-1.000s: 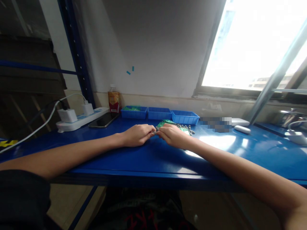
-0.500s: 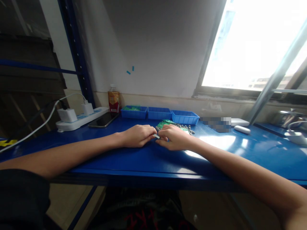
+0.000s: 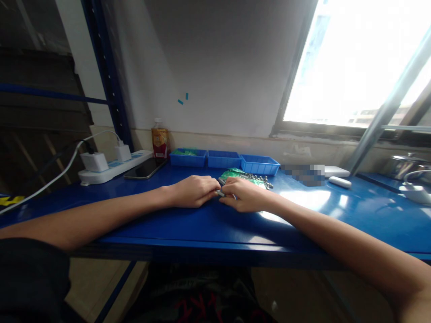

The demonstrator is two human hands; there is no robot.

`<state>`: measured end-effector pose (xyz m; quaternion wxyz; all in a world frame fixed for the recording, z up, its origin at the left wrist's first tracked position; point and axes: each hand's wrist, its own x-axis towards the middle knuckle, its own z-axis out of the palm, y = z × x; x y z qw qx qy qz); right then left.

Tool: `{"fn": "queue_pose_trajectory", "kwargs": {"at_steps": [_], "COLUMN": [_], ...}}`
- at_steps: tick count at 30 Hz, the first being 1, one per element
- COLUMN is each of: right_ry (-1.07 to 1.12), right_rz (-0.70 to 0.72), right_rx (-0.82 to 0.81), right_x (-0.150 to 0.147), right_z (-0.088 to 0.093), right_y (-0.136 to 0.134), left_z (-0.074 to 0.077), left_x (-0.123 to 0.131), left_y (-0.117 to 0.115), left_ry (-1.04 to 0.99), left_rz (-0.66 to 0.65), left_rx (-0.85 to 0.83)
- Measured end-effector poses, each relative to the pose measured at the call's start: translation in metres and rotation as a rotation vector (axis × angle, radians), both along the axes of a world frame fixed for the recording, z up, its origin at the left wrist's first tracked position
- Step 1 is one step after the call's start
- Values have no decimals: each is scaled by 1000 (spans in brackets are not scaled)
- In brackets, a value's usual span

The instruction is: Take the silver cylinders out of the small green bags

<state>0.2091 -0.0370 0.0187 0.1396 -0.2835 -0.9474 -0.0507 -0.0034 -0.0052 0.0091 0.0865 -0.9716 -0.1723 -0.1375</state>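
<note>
My left hand is closed, thumb and fingers pinched on one end of a small pale, narrow piece. From the other side my right hand pinches the same piece; its fingers nearly meet those of the left. Most of the piece is hidden by the fingers, so its kind cannot be made out. Just behind my right hand lies a green plastic bag. Several small metal fittings are heaped at its right end, partly covered by the hand.
Three blue bins stand along the wall: a left bin with green material inside, a middle bin, a right bin. At left are a power strip, a phone and a bottle. A white case lies right.
The pale piece has shifted slightly between my fingertips, and more of its right end shows under my right fingers. Both arms stay in nearly the same place.
</note>
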Motion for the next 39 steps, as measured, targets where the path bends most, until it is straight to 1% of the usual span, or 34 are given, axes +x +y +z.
{"fn": "queue_pose_trajectory", "kwargs": {"at_steps": [6, 10, 16, 20, 24, 29, 35, 39], "right_ry": [-37, -53, 87, 176, 225, 212, 216, 178], "right_rz": [-2, 10, -77, -144, -176, -206, -205, -210], "right_rx": [-4, 17, 5, 76, 114, 110, 69, 32], "right_x": [2, 3, -1, -3, -3, -3, -2, -3], "right_z": [-1, 1, 3, -1, -2, -2, -2, -3], "right_y": [3, 1, -3, 0, -1, -1, 1, 1], "left_z": [0, 0, -2, -2, -2, -3, -4, -4], "left_x": [0, 0, -1, 0, 1, 1, 0, 0], "left_y": [0, 0, 2, 1, 0, 0, 1, 0], "left_ry": [28, 17, -20, -28, -42, -52, -37, -31], "left_rz": [3, 7, 64, 88, 108, 133, 117, 105], "left_rx": [20, -2, 29, 59, 80, 84, 82, 83]}}
